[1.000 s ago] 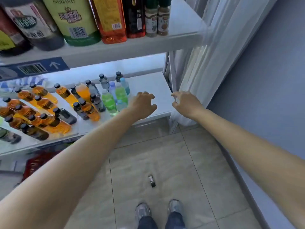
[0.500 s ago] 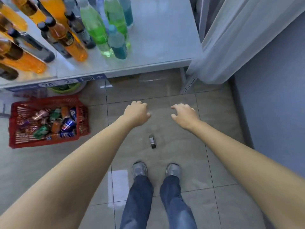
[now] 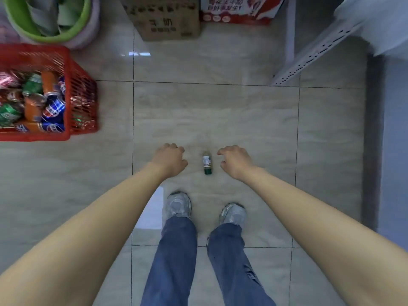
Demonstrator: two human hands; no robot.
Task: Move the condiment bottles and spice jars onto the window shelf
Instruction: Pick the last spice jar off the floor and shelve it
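Bare forearms, blue jeans, grey sneakers.

A shop stockroom: basket of soda cans, cartons, metal racking.

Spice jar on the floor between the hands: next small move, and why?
Probably lower the right hand onto the spice jar and close the fingers round it. The jar lies on its side on the floor tile, between both hands and just ahead of the shoes. Neither hand holds anything; the left hand hangs loosely curled, and the right hand's fingers already spread towards the jar.
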